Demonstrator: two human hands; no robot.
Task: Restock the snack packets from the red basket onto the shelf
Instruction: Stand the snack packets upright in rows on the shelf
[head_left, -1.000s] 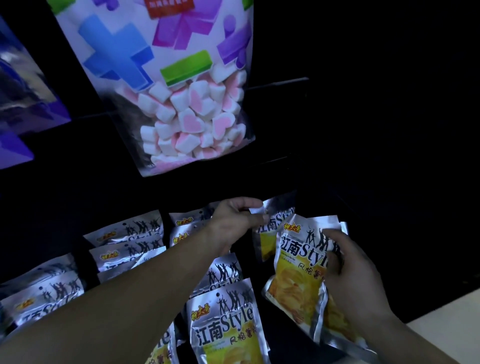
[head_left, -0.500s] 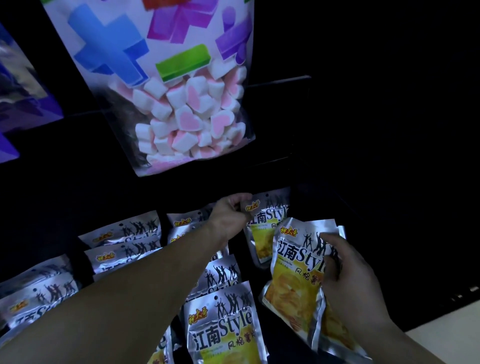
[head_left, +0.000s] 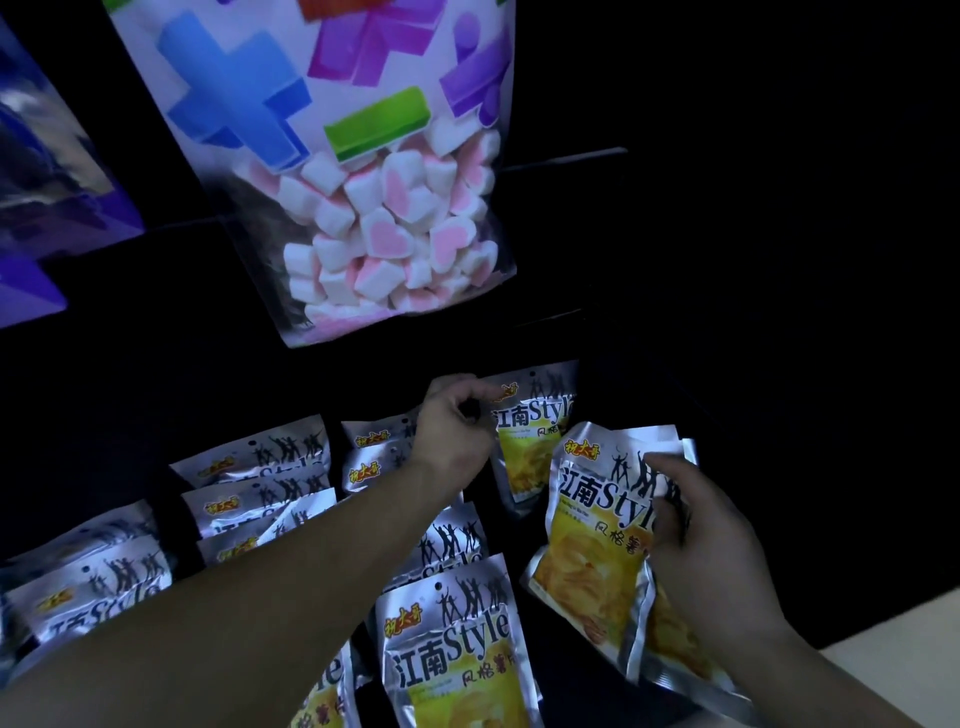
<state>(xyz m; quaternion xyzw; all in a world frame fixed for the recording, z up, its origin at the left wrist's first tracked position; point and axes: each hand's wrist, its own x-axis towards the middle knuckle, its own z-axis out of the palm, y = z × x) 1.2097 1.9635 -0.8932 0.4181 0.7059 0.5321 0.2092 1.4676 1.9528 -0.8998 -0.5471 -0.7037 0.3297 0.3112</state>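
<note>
Silver and yellow snack packets hang in rows on a dark shelf. My left hand (head_left: 457, 431) pinches the top left corner of one packet (head_left: 535, 441) at the back of the rightmost row. My right hand (head_left: 711, 551) grips a small stack of the same packets (head_left: 592, 540), held tilted just right of that row. More packets hang to the left (head_left: 260, 467) and in the front middle (head_left: 452, 644). The red basket is not in view.
A large bag of pink and white heart marshmallows (head_left: 374, 218) hangs above the snack rows. Another purple bag (head_left: 36, 208) shows at the far left. A pale floor strip (head_left: 904, 654) lies at the lower right. The surroundings are very dark.
My left hand has lifted the back packet upright, so its front now shows. My right hand with its stack has barely shifted.
</note>
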